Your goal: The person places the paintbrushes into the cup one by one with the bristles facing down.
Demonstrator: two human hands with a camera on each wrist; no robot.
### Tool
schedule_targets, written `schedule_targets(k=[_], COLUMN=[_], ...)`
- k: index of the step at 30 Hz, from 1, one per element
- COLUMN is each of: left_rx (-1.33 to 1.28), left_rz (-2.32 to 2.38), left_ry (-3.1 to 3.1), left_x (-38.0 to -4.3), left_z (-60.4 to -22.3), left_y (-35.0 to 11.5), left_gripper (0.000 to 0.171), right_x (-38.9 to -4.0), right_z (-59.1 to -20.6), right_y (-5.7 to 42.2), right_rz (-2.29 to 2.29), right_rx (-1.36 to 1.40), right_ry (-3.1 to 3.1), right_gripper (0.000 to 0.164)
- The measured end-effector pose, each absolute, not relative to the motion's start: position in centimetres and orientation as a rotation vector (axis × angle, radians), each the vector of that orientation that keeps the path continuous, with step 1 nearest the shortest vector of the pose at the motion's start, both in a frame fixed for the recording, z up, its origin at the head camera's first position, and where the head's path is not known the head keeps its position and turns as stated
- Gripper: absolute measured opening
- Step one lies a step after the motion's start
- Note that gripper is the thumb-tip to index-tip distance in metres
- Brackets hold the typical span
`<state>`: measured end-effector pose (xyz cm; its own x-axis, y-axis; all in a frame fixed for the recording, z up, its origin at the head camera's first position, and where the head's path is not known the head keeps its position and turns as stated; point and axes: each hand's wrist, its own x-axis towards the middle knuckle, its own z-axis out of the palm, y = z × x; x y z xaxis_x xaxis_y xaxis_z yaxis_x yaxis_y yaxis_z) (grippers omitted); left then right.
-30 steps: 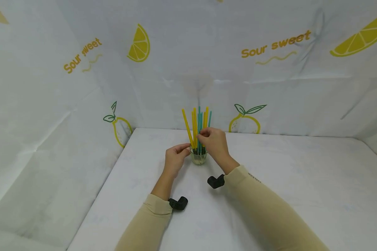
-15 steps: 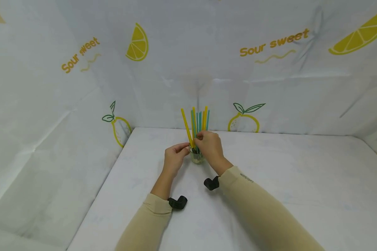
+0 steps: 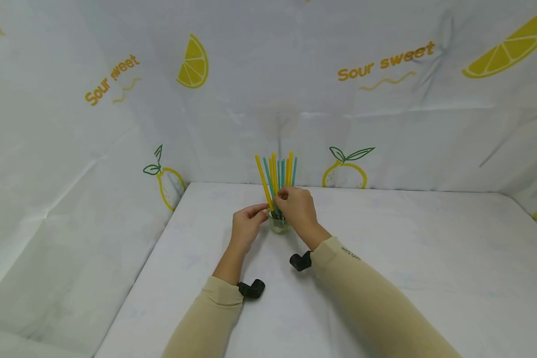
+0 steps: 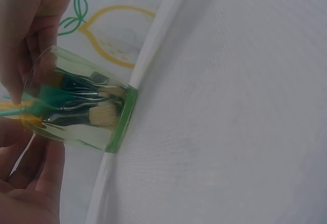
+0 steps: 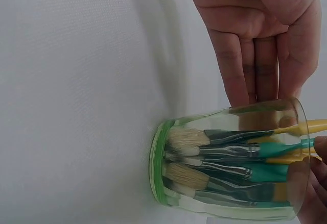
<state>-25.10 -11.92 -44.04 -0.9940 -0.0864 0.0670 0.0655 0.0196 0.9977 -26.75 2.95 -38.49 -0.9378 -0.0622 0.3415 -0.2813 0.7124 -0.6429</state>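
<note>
A clear green-tinted glass (image 3: pixel 279 227) stands upright on the white table, bristle-down paintbrushes inside with yellow and teal handles above the rim. My left hand (image 3: pixel 245 226) is at the glass's left side, thumb and fingertips holding near its rim. From the right, my right hand (image 3: pixel 299 208) pinches a teal paintbrush (image 3: pixel 268 174) low on its handle, its bristle end down in the glass. Through the wall in the right wrist view, metal ferrules and pale bristles (image 5: pixel 188 137) show against the green base. Part of the bundle is hidden behind my right hand in the head view.
The white tabletop (image 3: pixel 407 258) stretches out to the right and meets a white lemon-printed cloth backdrop (image 3: pixel 250 89) close behind the glass. Each wrist wears a small black camera, such as the left one (image 3: pixel 251 289).
My right hand has moved left and slightly down with the teal paintbrush, which now leans at the left of the bundle. My left hand has kept its place at the glass.
</note>
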Motion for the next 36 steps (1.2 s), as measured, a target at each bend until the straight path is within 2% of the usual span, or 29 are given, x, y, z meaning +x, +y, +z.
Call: schedule_targets(k=[6,14,22,29,36], left_rx=[0.013,-0.01,-0.014,-0.041,-0.21], left_rz=[-2.147,-2.091,-2.035,-1.867,-1.44], left_ry=[-2.197,-2.267,-2.272,-2.364,-2.527], left_x=[-24.9,-23.2,-25.2,-25.3,-24.5], left_z=[-43.6,-40.7,-43.9,-43.5,-41.7], left_y=[-12.0,-12.2,-13.4,-14.9,-16.9], left_gripper=[0.026,0.027,0.026,0.025,0.036], right_x=[-26.5,-26.2,-24.7,-24.0,-23.7], right_z=[-38.3,-38.4,-38.5,-38.7,-39.1], right_y=[3.7,6.8,11.9,15.6,18.3], right_rz=[1.034,0.958,0.749,0.705,0.686], right_rx=[0.321,0.41,0.489,0.391,0.31], right_ry=[-2.598,-2.502,-2.534,-2.686,-2.796], right_gripper=[0.02,0.019,0.024,0.036,0.052])
